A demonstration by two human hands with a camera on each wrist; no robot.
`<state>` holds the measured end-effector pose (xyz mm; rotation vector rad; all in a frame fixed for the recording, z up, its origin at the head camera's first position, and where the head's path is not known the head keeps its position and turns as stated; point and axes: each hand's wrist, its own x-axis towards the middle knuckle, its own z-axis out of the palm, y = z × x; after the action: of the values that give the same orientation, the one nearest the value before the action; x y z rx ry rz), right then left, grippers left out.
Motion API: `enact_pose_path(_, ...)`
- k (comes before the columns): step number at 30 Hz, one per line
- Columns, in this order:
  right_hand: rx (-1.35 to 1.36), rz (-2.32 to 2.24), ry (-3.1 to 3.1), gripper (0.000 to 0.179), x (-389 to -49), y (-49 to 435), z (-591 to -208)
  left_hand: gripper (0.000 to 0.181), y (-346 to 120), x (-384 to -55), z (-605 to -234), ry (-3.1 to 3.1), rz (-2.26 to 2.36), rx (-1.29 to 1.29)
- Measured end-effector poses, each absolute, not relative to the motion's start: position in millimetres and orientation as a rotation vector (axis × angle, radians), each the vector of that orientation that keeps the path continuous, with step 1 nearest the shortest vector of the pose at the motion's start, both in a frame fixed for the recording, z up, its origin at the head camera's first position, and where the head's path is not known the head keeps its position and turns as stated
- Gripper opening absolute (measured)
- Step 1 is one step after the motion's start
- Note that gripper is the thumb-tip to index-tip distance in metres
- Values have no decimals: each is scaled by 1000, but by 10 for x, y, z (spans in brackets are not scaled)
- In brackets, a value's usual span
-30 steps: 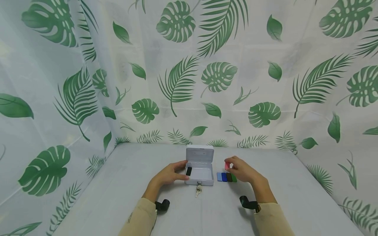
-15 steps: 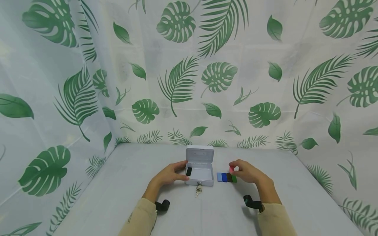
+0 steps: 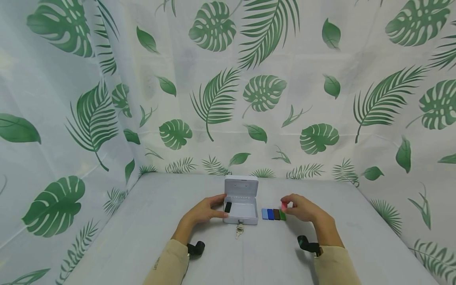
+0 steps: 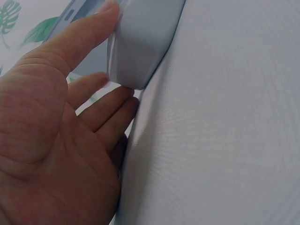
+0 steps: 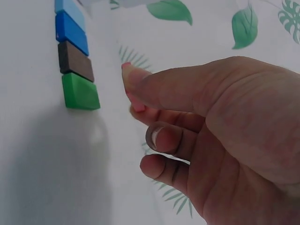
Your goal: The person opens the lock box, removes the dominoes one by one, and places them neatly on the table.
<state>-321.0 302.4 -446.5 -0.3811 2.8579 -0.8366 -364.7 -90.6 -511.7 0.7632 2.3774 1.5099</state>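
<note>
A small white metal cash box [image 3: 246, 220] stands on the table with its lid [image 3: 241, 187] raised. My left hand [image 3: 203, 210] holds its left side, the thumb near the front corner and the fingers toward the back. In the left wrist view, the thumb lies on the rim and other fingertips touch the lower corner of the box [image 4: 140, 42]. Thumb and index finger of my right hand [image 3: 303, 208] pinch a pink rectangular block [image 5: 137, 101], partly covered by them. It is above the table, near the green block [image 5: 80, 91] that ends a row of blocks.
Light blue [image 3: 265, 214], dark blue [image 3: 270, 214] and brown [image 3: 276, 214] blocks lie side by side with the green one, right of the box. A black strip [image 3: 228, 207] lies inside the box at left. Keys [image 3: 240, 229] hang at its front lock. Leaf-print cloth encloses the table.
My right hand, pinching the pink block, has moved right and slightly lower, from above the brown block to beside the green one. The left hand and the box have kept their places.
</note>
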Motion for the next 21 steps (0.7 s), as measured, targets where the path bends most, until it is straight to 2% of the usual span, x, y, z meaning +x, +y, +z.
enact_pose_path(21, -248, -791, 2836, 44, -3215, 3187, -4536, 86, -903, -3622, -5095, 2385, 1504, 746)
